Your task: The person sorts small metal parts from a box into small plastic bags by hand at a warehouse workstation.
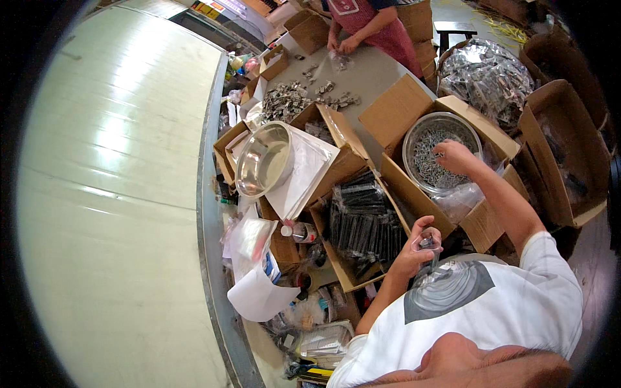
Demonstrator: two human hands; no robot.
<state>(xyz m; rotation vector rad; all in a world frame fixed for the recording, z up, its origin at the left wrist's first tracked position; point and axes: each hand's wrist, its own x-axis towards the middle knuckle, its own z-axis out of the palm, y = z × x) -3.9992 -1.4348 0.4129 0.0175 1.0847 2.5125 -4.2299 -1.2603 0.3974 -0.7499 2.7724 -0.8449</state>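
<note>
My left hand (417, 249) is held up near my chest, pinching a small clear plastic bag (427, 244) with dark little parts inside. My right hand (455, 156) reaches forward into a round steel bowl (414, 132) full of small grey screws (427, 165). Its fingers are bunched down into the pile. The bowl sits inside an open cardboard box (401, 107), with a crumpled clear bag (458, 199) at the box's near edge.
An open box of dark packets (362, 223) lies left of my left hand. An empty steel bowl (262, 158) rests on white sheets further left. Loose metal parts (284, 100) cover the far table, where another person (372, 22) works. A sack of packed parts (488, 74) stands at right.
</note>
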